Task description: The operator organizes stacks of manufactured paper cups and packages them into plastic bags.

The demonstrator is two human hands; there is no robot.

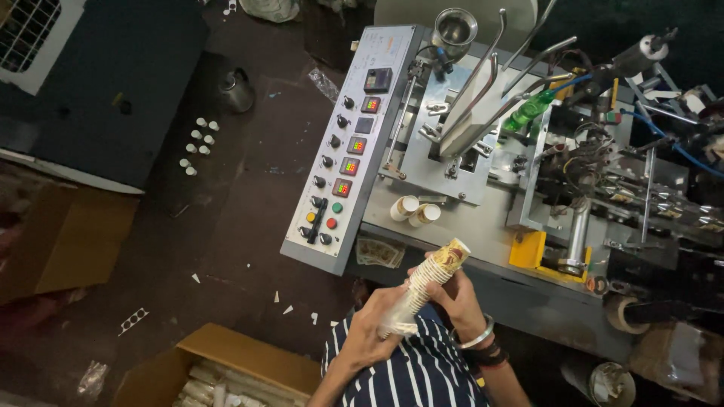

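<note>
**K:** Striped shirt (418,373) is filling the bottom edge, nearest the lens. Both hands are sitting just above it, gripping one stack of nested paper cups (426,290).

**R:** How are the hands closing?

**K:** Left hand (369,328) is wrapping fully around the lower end of the stack, fingers curled shut on it. Right hand (456,298) is clamping the upper half from the side, also closed on it. A metal bangle (479,335) and dark bands are showing on the right wrist.

**R:** Stack orientation?

**K:** Tilting up and to the right, top end pointing toward the machine, held in the air in front of the machine's front edge. It isn't touching the surface.

**R:** What's sitting around it?

**K:** Two loose paper cups (415,211) are lying on their sides on the grey machine surface (483,234), just beyond the stack. The sloped control panel (347,151) with knobs, lit displays and coloured buttons is standing to the left of them. A yellow bracket (528,249) is sitting to the right, at the surface's front edge.

**R:** Floor?

**K:** A cardboard box (226,365) holding cup stacks is sitting open at lower left. Small white cups (197,143) are standing in a cluster on the dark floor, well apart from the hands.
</note>
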